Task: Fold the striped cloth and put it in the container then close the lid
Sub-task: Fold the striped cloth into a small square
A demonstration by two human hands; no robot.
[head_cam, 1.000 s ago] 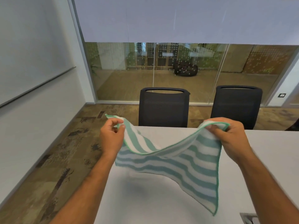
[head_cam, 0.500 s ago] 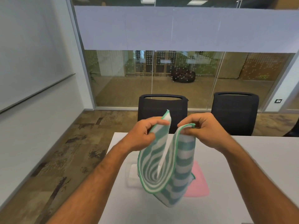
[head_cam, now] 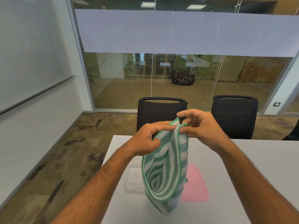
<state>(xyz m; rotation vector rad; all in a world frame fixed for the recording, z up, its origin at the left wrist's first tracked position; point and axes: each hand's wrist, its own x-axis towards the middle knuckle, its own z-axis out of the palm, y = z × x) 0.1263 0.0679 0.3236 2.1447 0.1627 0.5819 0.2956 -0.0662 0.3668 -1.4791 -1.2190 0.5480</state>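
Note:
The green-and-white striped cloth (head_cam: 163,172) hangs doubled over in the air above the white table (head_cam: 250,159). My left hand (head_cam: 145,139) pinches one top corner and my right hand (head_cam: 202,126) pinches the other, the two corners almost touching. Behind the hanging cloth on the table lie a clear container (head_cam: 134,180), partly hidden, and a pink lid (head_cam: 195,186) to its right.
Two black chairs (head_cam: 161,113) (head_cam: 234,115) stand at the table's far edge, in front of a glass wall. Patterned brown floor lies off the table's left edge, beside a white wall with a whiteboard.
My hands came together from wide apart, bringing the cloth's two top corners close so that it hangs folded in half. The view tilted up; container and pink lid came into sight.

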